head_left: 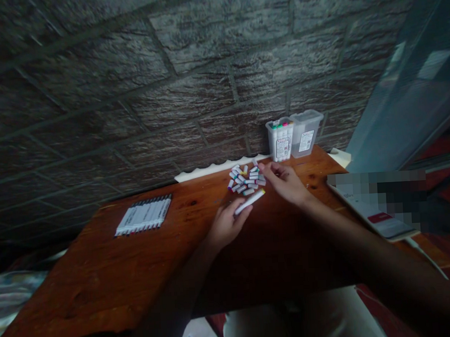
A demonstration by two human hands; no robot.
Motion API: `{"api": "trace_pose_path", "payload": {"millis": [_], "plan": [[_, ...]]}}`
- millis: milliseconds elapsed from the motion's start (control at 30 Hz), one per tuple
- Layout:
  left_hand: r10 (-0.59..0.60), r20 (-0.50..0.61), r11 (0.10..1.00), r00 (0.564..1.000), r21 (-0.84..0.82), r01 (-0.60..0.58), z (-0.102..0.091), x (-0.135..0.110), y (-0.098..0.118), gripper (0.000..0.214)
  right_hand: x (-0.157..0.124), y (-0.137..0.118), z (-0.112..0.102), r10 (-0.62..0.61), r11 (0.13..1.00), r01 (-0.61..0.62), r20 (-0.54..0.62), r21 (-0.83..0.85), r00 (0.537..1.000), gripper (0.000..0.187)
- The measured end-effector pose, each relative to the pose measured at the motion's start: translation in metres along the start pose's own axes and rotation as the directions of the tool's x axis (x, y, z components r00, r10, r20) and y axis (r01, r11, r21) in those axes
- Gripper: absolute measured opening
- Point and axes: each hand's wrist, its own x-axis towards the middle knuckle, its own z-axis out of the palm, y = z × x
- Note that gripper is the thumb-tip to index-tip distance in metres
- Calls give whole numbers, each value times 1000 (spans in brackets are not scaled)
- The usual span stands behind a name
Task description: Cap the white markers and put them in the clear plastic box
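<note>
My left hand [228, 222] is closed around a white marker [249, 202], which slants up to the right and shows a yellow end. Just beyond it lies a loose pile of short white marker caps [250, 184] with coloured ends. At the right edge of this pile is my right hand [286, 181], its thumb and fingers pinched together. A cap is close to those fingertips, but what they hold is too small to make out.
On the left lies a neat row of white markers [143, 215]. By the wall stand a clear box with several markers [282, 141] and another clear box [306, 134]. A white wavy-edged strip [217, 169] runs along the wall. A partly blurred laptop-like object [378, 216] sits right on the wooden table [98, 275].
</note>
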Motion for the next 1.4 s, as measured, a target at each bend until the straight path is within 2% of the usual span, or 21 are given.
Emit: {"api": "trace_pose_path", "payload": {"millis": [100, 167, 400, 567, 733, 933, 1067, 1200, 1400], "plan": [[-14, -93, 1000, 996, -17, 13, -6, 3, -4, 22, -4, 3, 1, -34, 997, 45, 190, -55, 981, 36], [-22, -115, 999, 993, -34, 18, -8, 4, -7, 23, -6, 7, 2, -43, 994, 65, 229, -92, 973, 31], [44, -82, 990, 996, 138, -33, -9, 5, -16, 29, -3, 12, 2, -66, 995, 81, 214, -63, 975, 19], [51, -91, 986, 995, 165, -35, -12, 5, -19, 32, -2, 12, 1, 27, 999, -31, 205, 15, 978, 30], [48, -85, 988, 995, 154, -34, -13, 5, -18, 36, -2, 6, -4, 111, 986, -144, 322, 82, 940, 32], [52, -68, 984, 996, 173, -40, -13, 4, -17, 32, 2, -1, -14, 122, 975, -187, 412, 121, 903, 26], [89, -83, 981, 993, 183, -72, -11, 3, -18, 29, 0, 0, -16, 187, 975, -219, 404, 36, 896, 27], [115, -86, 973, 990, 210, -95, -10, 3, -18, 28, -2, 1, -13, 213, 977, -201, 373, -72, 903, 25], [102, -87, 976, 991, 203, -83, -12, 3, -13, 23, -3, 1, -8, 182, 977, -211, 353, 44, 918, 23]]}}
